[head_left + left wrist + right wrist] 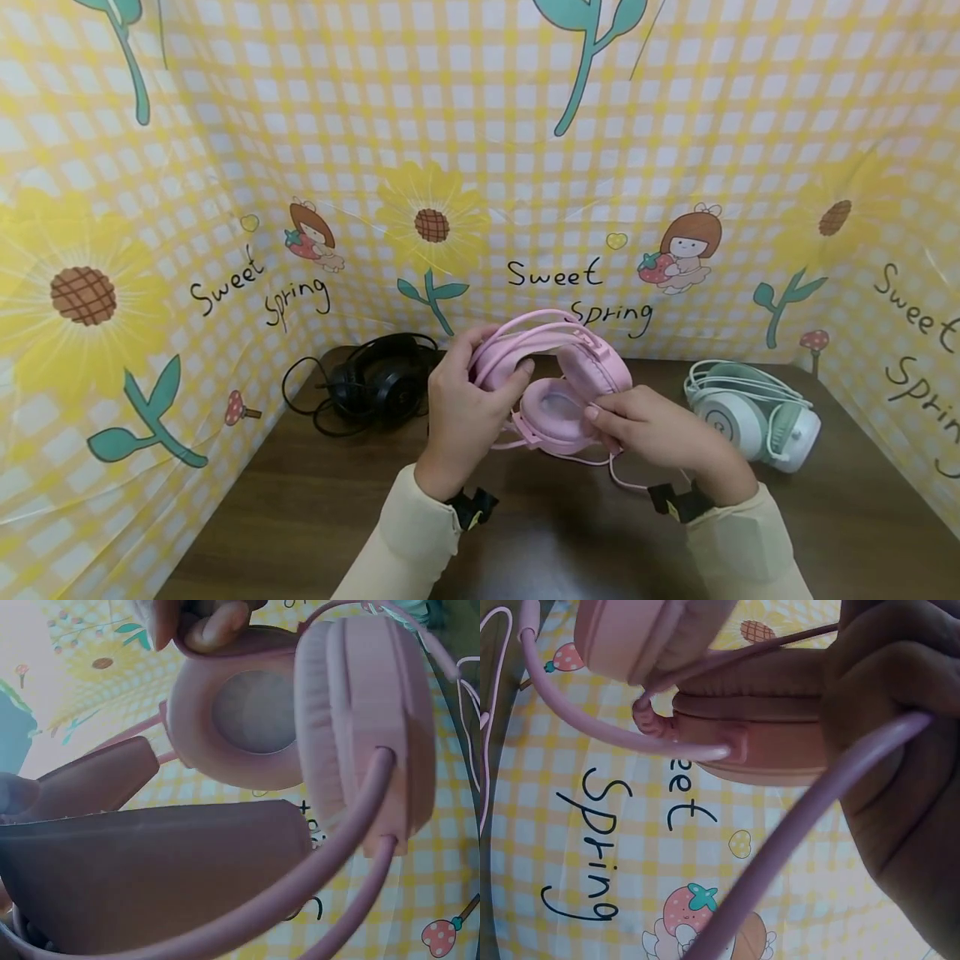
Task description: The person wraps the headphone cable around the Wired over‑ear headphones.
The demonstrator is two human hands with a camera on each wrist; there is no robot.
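Observation:
A pair of pink headphones (611, 358) is held up between both hands over the table. My left hand (468, 400) grips the headband, with the thumb on its inner side and the fingers around the outside. With thumb and fingertips my right hand (660, 429) pinches the edge of an ear cup (555, 412). The left wrist view shows the padded band (150, 877) and a round ear cushion (195, 735) facing the camera. Close by the right hand in its wrist view runs a thick pink cord (780, 832). A thin pink cable (626, 482) hangs below the cups.
Black headphones (382, 383) with a looped cable lie at the back left of the brown table (555, 542). White and green headphones (738, 425), their cable wrapped around them, lie at the right. A yellow checked cloth (510, 192) rises behind and along both sides.

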